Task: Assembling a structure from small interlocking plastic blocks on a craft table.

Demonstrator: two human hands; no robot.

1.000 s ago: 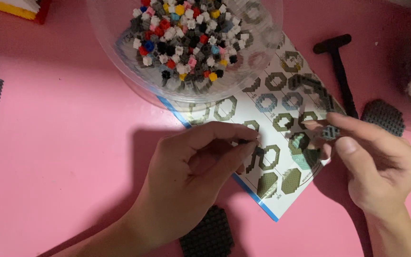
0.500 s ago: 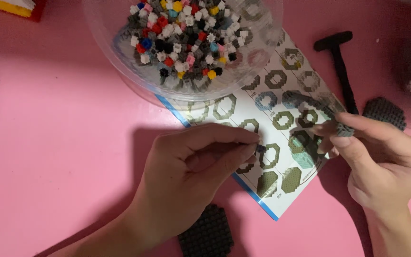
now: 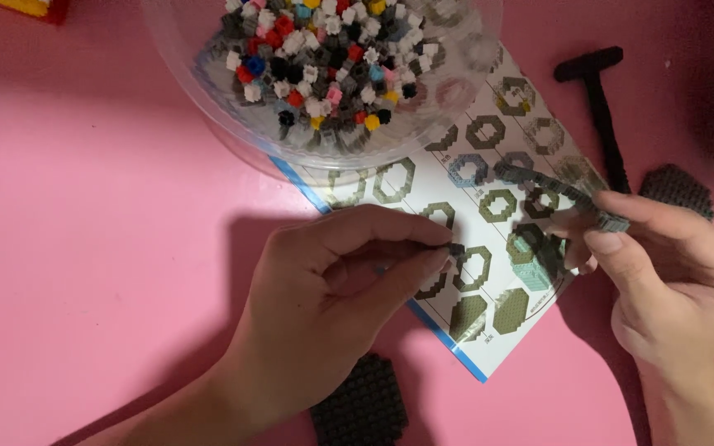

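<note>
head view: the left hand (image 3: 332, 289) pinches a tiny dark brick (image 3: 456, 248) between thumb and forefinger, fingers closed tight on it. the right hand (image 3: 671, 272) grips a curved grey block strip (image 3: 559, 190) at its lower right end, its long axis running up and left over the instruction sheet (image 3: 489, 330). the strip lies just right of the tiny brick, a small gap between. above sits a clear bowl (image 3: 208, 107) of mixed bricks; a black tool (image 3: 601, 107) and a dark plate (image 3: 361, 409) lie apart.
</note>
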